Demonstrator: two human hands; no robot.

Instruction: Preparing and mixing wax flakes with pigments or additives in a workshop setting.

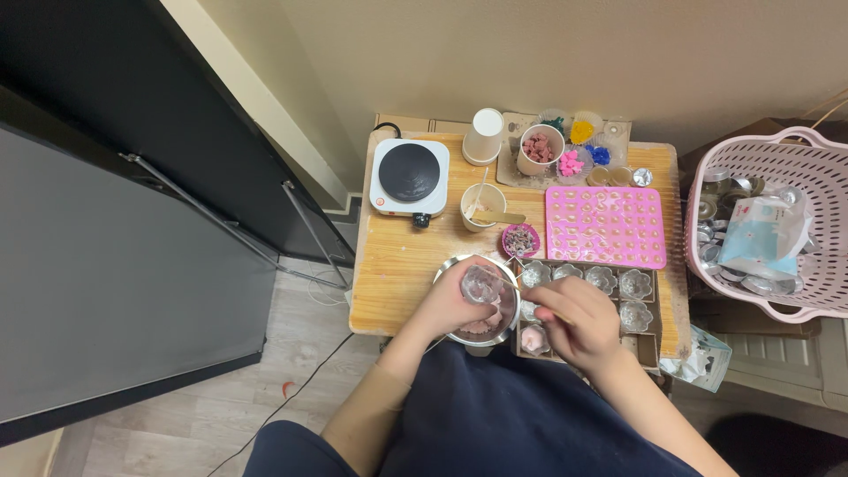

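Note:
My left hand (pixel 452 305) holds a small clear glass cup (pixel 482 283) over a metal pot (pixel 495 331) with pale pink wax inside. My right hand (pixel 576 320) is closed on a thin stick or spoon handle (pixel 533 306) that points toward the pot. Just under and beside my right hand lies a cardboard tray (pixel 649 340) with several flower-shaped glass cups (pixel 601 279); one cup (pixel 533 339) near my fingers holds pink filling.
On the small wooden table (pixel 397 274) stand a white hotplate (pixel 409 177), a paper cup (pixel 485 135), a cup with a wooden stick (pixel 482 207), a pink silicone mould (pixel 605 226) and bowls of coloured bits. A pink laundry basket (pixel 795 159) stands to the right.

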